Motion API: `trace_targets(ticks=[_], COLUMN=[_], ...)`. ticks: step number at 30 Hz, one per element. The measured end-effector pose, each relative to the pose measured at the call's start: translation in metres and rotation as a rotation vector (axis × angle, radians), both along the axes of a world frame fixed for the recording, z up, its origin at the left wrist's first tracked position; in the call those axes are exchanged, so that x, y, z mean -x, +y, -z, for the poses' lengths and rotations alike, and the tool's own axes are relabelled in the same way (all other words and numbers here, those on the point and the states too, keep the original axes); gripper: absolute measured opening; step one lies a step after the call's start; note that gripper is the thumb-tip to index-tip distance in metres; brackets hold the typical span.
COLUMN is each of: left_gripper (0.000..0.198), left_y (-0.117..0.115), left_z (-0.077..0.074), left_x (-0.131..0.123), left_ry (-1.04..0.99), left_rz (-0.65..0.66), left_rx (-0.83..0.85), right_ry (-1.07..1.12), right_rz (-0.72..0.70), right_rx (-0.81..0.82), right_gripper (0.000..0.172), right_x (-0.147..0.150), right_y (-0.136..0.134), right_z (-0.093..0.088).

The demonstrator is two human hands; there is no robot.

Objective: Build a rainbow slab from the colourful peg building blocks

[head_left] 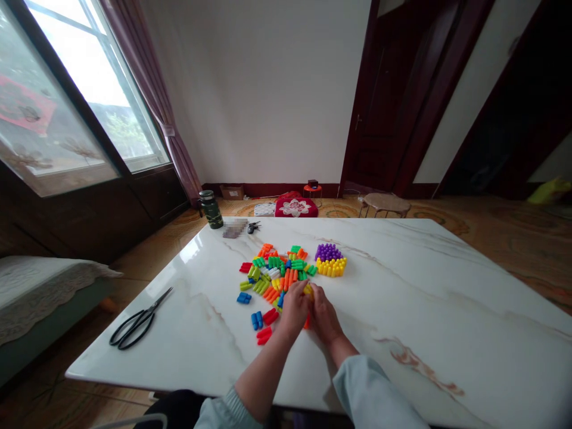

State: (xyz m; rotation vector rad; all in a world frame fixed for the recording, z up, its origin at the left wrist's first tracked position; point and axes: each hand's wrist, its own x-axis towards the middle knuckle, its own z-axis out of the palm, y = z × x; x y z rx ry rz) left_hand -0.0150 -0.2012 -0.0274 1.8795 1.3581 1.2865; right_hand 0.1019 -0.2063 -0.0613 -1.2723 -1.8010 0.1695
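A heap of small coloured plastic pegs in red, orange, green, blue and yellow lies on the white marble table. A joined block of purple and yellow pegs sits at the heap's right. My left hand and my right hand meet at the heap's near edge, fingers curled together around yellow pegs, with a red-orange piece showing below between the hands. Loose red pegs and blue pegs lie just left of my left hand.
Black scissors lie near the table's left edge. A dark green bottle, a blurred card and keys sit at the far left corner. Beyond the table stand a small stool and a red cushion; a bed stands left.
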Motion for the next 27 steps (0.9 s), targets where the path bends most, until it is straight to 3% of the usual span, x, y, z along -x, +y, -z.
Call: trace_targets(ticks=[3, 7, 14, 19, 23, 27], left_gripper=[0.037, 0.038, 0.046, 0.046, 0.047, 0.05], left_y=[-0.017, -0.043, -0.047, -0.046, -0.046, -0.046], left_z=[0.013, 0.025, 0.021, 0.025, 0.03, 0.032], left_x=[0.022, 0.044, 0.044, 0.042, 0.043, 0.043], left_ry=[0.142, 0.378, 0.687, 0.732, 0.733, 0.707], left_rz=[-0.014, 0.084, 0.103, 0.069, 0.064, 0.052], left_rx=[-0.164, -0.329, -0.296, -0.31, -0.328, -0.335], right_ry=[0.019, -0.049, -0.066, 0.162, 0.342, 0.264], right_rz=[0.127, 0.226, 0.341, 0.459, 0.492, 0.541], right_rx=[-0.006, -0.01, -0.04, -0.039, -0.025, 0.034], right_gripper=[0.037, 0.032, 0.024, 0.025, 0.023, 0.021], right_x=[0.0, -0.001, -0.008, -0.02, -0.051, -0.1], right_y=[-0.001, 0.001, 0.008, 0.009, 0.024, 0.053], right_z=[-0.001, 0.003, 0.004, 0.008, 0.017, 0.013])
